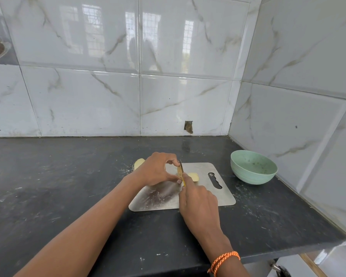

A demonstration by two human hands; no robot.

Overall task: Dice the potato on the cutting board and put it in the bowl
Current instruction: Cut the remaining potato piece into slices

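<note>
A steel cutting board (206, 196) lies on the dark counter. My left hand (158, 170) arches over the board and pinches a thin potato slice (179, 171) between forefinger and thumb. My right hand (198, 204) grips a yellow-handled knife (181, 170), forefinger along its back, blade down against that slice. A pale peeled potato piece (194, 176) lies just right of the blade. Another potato piece (138, 163) sits off the board's far left corner, partly hidden by my left hand. The green bowl (254, 166) stands to the right of the board.
The black counter (58, 186) is scuffed and ends at tiled walls behind and on the right, close behind the bowl. The board has a handle slot (215, 179) near its right edge. The counter's front edge runs along the lower right.
</note>
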